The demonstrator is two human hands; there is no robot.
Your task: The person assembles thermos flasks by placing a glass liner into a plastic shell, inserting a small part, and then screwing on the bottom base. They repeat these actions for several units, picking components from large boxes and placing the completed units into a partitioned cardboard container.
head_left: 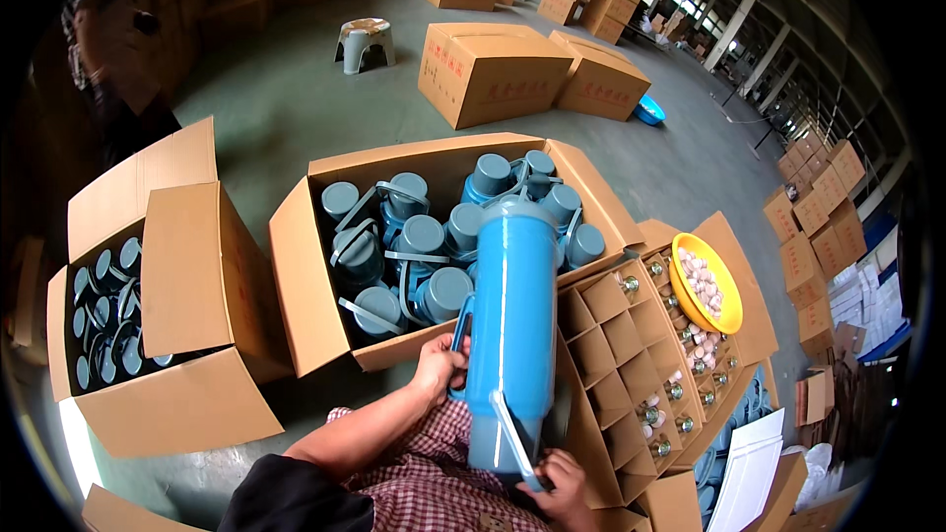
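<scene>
Blue flask: held at a tilt in two hands, on the person's side of the large open box. In view, its far end overlaps the right part of that box; whether the two touch cannot be told. Its side handle faces left, and its strap end points away from the large open box, toward the person.

Left hand: just on the near side of the large open box, fingers curled around the side handle. Right hand: farther from the large open box, fingers bent in on the lower part of the carrying strap. Whether it also supports the body is hidden.

Surroundings: capped flasks stand inside the large open box. Right of the large open box is a divided box, with glass bottles in some compartments. On the same side, a yellow bowl holds small pale pieces. Left of the large open box, a smaller box holds more flasks.

Step in hand, as judged: two-handed handling of one flask, with the strap under control. The next move, as judged, calls for a steady hold on the side handle, a guided strap, and clearance from the capped flasks in the large open box
</scene>
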